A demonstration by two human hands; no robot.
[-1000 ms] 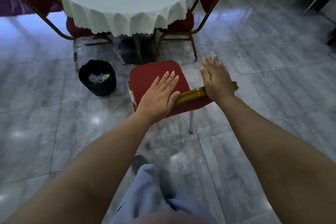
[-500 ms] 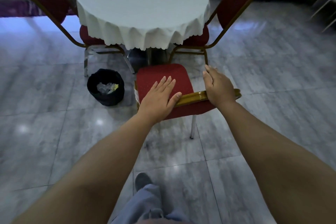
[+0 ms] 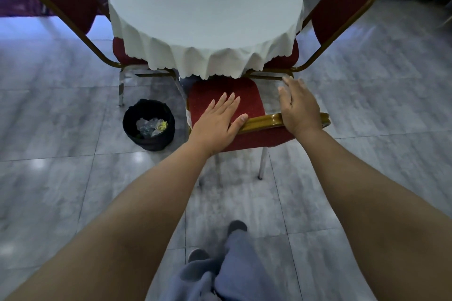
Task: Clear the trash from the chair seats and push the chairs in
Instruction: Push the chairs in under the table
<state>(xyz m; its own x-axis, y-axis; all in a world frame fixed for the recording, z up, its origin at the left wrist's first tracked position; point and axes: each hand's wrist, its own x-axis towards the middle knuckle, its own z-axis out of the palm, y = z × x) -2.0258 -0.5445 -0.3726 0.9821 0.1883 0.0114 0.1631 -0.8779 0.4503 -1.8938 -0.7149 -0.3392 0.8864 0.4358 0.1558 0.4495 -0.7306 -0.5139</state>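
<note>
A red chair with a gold frame (image 3: 265, 121) stands in front of me, its bare seat (image 3: 215, 91) reaching the hanging tablecloth edge. My left hand (image 3: 216, 123) lies flat on the top of the backrest, fingers spread. My right hand (image 3: 297, 107) rests palm-down on the right end of the gold top rail, fingers stretched forward. Both palms press on the rail without wrapping it. No trash lies on this seat.
A round table (image 3: 205, 7) with a white cloth stands ahead. Two more red chairs, left (image 3: 61, 0) and right (image 3: 342, 5), sit tucked under it. A black bin (image 3: 149, 124) holding crumpled trash stands on the tiled floor left of my chair.
The chair has slid forward toward the table, its seat front now at the tablecloth edge. I have stepped closer; both hands stayed on the backrest.
</note>
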